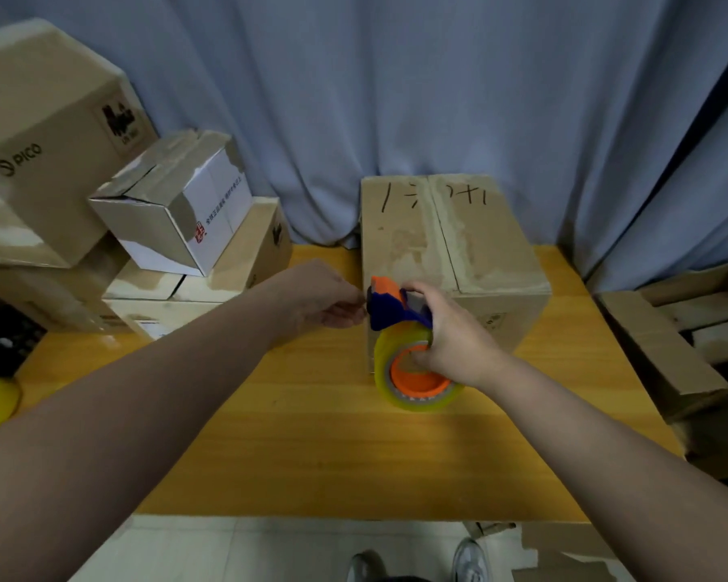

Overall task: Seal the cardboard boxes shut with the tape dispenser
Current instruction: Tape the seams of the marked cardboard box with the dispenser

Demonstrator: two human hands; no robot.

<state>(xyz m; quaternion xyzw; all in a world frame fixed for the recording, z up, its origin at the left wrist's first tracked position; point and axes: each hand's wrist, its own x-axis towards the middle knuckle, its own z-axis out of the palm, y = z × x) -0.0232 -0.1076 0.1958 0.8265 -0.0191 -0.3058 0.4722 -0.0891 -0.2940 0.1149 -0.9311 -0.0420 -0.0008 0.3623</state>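
**Cardboard box (450, 237) waited for its first strip**

Blue curtain (396, 98) hung behind a wooden tabletop (312, 434). A pile of other boxes (59, 140) crowded the left end. The cardboard box stood alone toward the back, its flaps down and its centre seam bare of fresh tape, with only old torn residue along it.

At the box's near edge, the right hand (454, 342) had a closed grip on the tape dispenser (391, 312), with fingers hooked into the orange core of the yellowish roll (412, 396). The left hand (320, 300) pinched at the dispenser's blue nose. Whether the loose tape end lay in that grip could not be told.

This looked like the starting step, freeing the tape end. Next, the end would need pressing onto the near face below the seam, then a steady pull back along it.
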